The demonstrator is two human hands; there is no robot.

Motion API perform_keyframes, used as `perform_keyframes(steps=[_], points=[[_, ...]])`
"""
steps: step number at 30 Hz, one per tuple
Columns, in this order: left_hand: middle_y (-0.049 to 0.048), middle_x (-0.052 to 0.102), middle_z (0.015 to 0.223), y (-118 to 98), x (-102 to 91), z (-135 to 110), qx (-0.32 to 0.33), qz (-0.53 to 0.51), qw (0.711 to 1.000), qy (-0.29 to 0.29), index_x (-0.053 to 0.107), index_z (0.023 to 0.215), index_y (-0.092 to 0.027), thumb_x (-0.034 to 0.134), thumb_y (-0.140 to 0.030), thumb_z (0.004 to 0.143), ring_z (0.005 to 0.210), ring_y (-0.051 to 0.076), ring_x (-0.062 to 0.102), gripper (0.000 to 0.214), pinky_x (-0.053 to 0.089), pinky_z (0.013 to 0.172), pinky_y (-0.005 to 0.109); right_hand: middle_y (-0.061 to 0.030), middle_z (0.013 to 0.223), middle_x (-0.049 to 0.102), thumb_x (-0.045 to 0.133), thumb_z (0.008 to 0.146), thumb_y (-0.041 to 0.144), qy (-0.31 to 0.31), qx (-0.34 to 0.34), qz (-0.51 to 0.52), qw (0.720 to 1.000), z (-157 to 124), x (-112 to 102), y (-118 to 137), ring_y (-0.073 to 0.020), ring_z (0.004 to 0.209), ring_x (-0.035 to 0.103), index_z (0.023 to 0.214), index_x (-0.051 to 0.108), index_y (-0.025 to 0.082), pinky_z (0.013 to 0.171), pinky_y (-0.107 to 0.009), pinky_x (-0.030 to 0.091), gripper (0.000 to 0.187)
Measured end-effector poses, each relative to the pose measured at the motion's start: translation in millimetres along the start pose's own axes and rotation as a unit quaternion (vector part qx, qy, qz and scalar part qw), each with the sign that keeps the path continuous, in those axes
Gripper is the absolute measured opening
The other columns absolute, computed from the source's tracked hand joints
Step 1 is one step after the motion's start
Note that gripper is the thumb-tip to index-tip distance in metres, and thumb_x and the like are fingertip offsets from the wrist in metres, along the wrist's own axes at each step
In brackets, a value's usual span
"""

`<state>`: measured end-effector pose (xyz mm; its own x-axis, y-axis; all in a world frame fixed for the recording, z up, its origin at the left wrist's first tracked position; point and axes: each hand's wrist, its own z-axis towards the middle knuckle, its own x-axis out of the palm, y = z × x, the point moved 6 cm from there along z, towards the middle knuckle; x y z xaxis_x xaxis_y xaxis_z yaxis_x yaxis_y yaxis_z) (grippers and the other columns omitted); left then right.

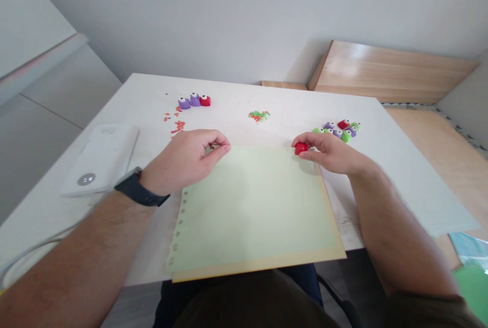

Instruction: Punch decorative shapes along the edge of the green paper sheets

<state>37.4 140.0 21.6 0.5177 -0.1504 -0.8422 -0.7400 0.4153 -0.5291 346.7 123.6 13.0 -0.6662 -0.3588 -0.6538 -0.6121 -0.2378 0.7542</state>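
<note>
Two hands sit at the top edge of a pale green paper sheet (251, 206): the right hand (331, 154) clamps a red clay lump (301, 148) by the sheet's upper right corner, while the left hand (185, 161) has its fingertips nearly together, apparently empty.

Rounded red clay lump (301, 148) pinched between right fingers (313, 139)

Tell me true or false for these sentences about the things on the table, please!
The right hand pinches a small round red clay lump. True.

A black smartwatch is on the right wrist. False: it is on the left wrist.

A pale green paper sheet with a holed edge lies on a tan paper sheet. True.

Purple clay figures with round eyes stand on the green paper. False: they stand on the white table, beyond the paper.
</note>
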Motion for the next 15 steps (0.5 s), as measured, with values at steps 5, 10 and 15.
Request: perform_keyframes(steps=[5, 10, 15], points=[[-0.002, 0.078, 0.097, -0.1, 0.2, 0.9, 0.002, 0.006, 1.0, -0.003, 0.073, 0.094, -0.026, 0.057, -0.046, 0.094, 0.075, 0.017, 0.064, 0.026, 0.043, 0.069, 0.028, -0.0063, 0.1, 0.075, 0.067, 0.089, 0.04, -0.003, -0.003, -0.01, 1.0, 0.6, 0.1, 0.1, -0.0262, 0.094, 0.066, 0.108, 0.072, 0.024, 0.092, -0.042, 0.049, 0.025], [-0.0013, 0.078, 0.097, -1.1, 0.6, 1.3, 0.004, 0.008, 1.0, 0.0, 0.073, 0.095, -0.025, 0.056, -0.047, 0.095, 0.078, 0.017, 0.066, 0.028, 0.044, 0.07, 0.027, -0.0058, 0.097, 0.073, 0.064, 0.09, 0.033, -0.016, -0.008, -0.021, 1.0, 2.3, 1.4, 3.0, -0.0232, 0.093, 0.064, 0.108, 0.07, 0.02, 0.092, -0.039, 0.048, 0.023], [-0.0022, 0.078, 0.096, 0.7, 0.3, 0.8, -0.001, 0.014, 1.0, -0.005, 0.073, 0.095, -0.026, 0.057, -0.047, 0.095, 0.075, 0.016, 0.065, 0.027, 0.044, 0.069, 0.027, -0.0041, 0.096, 0.072, 0.063, 0.089, 0.026, -0.019, -0.009, -0.032, 0.999, 3.7, 3.9, 1.5, -0.0212, 0.092, 0.064, 0.107, 0.069, 0.02, 0.091, -0.037, 0.048, 0.02]])
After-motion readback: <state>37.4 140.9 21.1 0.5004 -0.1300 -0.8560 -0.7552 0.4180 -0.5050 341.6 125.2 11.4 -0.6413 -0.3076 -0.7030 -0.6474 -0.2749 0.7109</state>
